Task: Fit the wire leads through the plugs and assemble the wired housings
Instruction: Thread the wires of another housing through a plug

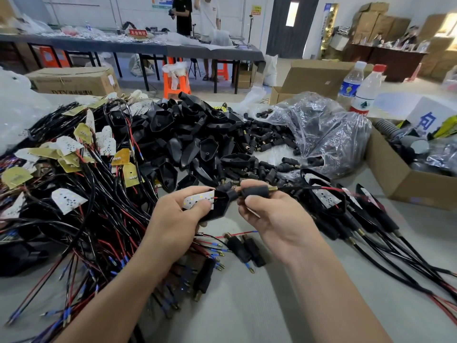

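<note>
Wire leads (81, 219) in red and black, too tangled to count, heap at nine o'clock on the grey surface (247, 305). Many end in white or yellow shield-shaped boards. At the centre, the left hand (178, 214) grips one black housing (218, 206), fingers curled under it and thumb pressed on the single white LED board (197, 199) sitting in its mouth. Just beside the housing's neck, at its three o'clock, the right hand (279, 219) pinches one black plug (254, 191) with a brass tip between thumb and curled fingers. One red and one black wire run out of that tip toward three o'clock. Two loose plugs (243, 248) lie side by side at six o'clock of the hands, with a third plug (204, 276) at seven. Empty housings (193, 134) pile at twelve o'clock, and more plugs spill from a clear bag (321, 129) at one. At least three assembled housings (329, 199) lie at three o'clock, near one cardboard box (395, 179). Two water bottles (351, 80) stand at two.
</note>
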The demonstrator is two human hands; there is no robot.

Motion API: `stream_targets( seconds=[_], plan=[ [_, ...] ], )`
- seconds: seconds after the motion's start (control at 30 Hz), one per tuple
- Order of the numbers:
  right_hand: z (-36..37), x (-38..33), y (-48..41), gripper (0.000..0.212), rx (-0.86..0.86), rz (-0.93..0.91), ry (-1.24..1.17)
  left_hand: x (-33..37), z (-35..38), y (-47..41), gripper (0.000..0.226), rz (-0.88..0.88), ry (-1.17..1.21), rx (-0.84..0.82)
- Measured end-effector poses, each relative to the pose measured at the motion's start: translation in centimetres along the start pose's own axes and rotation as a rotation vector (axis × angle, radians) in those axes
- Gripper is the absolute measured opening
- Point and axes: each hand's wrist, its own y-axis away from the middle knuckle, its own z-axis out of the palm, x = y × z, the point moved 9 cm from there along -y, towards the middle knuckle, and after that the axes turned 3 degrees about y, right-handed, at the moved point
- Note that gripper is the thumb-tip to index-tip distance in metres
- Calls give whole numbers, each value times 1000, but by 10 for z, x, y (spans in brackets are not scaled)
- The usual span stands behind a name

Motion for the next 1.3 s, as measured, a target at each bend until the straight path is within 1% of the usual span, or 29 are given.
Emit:
stream_targets(
  seconds=[0.07,0.17,0.27,0.33,0.4,0.5,0.6,0.73,1.0,1.17,1.3],
  plan=[
    [-3,-3,-1,33,-1,4,-24,4,-1,1,41,34,-40,4],
    [-10,-4,-2,20,43,-2,-74,8,-7,3,34,85,-143,49],
    [-14,-5,-3,17,81,-39,-7,8,-8,5,30,96,-176,65],
    [-12,-8,-3,23,53,-86,27,12,-8,5,29,111,-175,53],
    [-6,-12,-2,34,-15,-127,42,15,-7,6,29,127,-182,25],
    [0,-12,-1,50,-101,-128,29,14,-5,6,30,144,-200,-2],
    [3,-10,-1,54,-151,-106,18,15,-5,5,31,161,-195,-7],
    [4,-8,1,50,-186,-68,9,17,-6,6,35,186,-170,1],
    [4,-3,1,45,-209,-21,17,11,-7,6,29,151,-153,19],
    [4,0,3,40,-236,4,24,8,-9,8,24,154,-212,21],
    [1,-1,4,34,-251,13,47,7,-3,9,24,145,-227,4]
  ],
)
